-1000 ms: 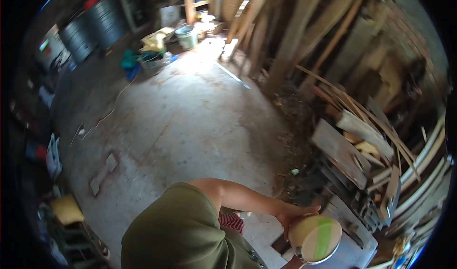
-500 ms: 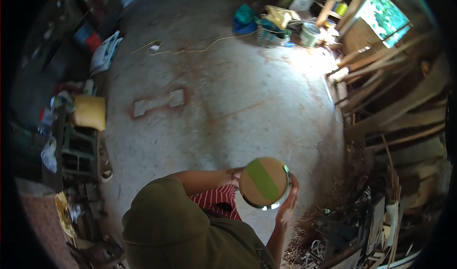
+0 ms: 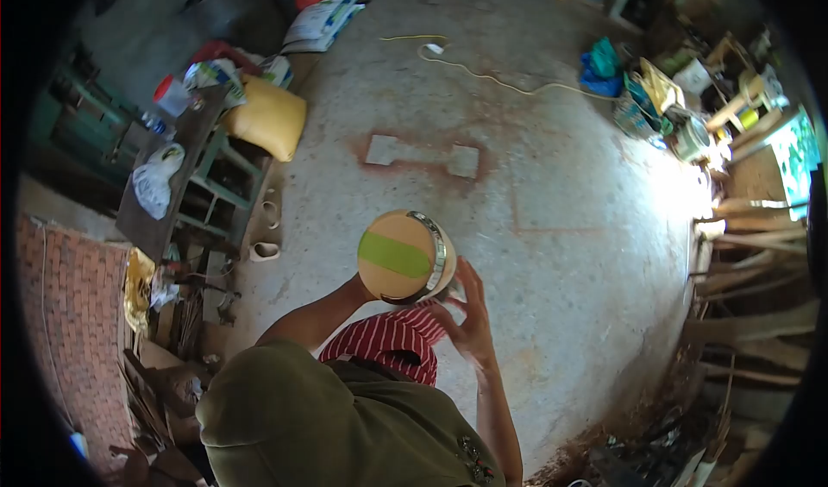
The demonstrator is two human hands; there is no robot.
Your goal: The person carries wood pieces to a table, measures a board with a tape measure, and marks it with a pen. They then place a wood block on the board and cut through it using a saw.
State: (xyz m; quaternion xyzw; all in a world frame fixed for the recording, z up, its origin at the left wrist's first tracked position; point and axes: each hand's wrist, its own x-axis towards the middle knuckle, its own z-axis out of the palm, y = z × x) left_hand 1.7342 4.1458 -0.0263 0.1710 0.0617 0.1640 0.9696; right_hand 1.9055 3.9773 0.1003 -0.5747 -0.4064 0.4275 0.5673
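Note:
A round container with a tan flat end and a broad green stripe is held up in front of me, tilted so its side shows. Along that side runs a dark and silver band. My left hand grips it from the lower left, fingers mostly hidden behind it. At the lower right, my right hand is open, thumb and fingers apart, fingertips right at the container's side. Red striped cloth lies over my legs below it.
Left stands a bench with a plastic bag and a yellow sack. Pale shoes lie on the concrete floor. A yellow cord crosses farther off. Timber is piled right, beyond it a bucket.
The container has moved left and up and turned, showing more of its side. My right hand has loosened from its edge and spread. The view has swung left.

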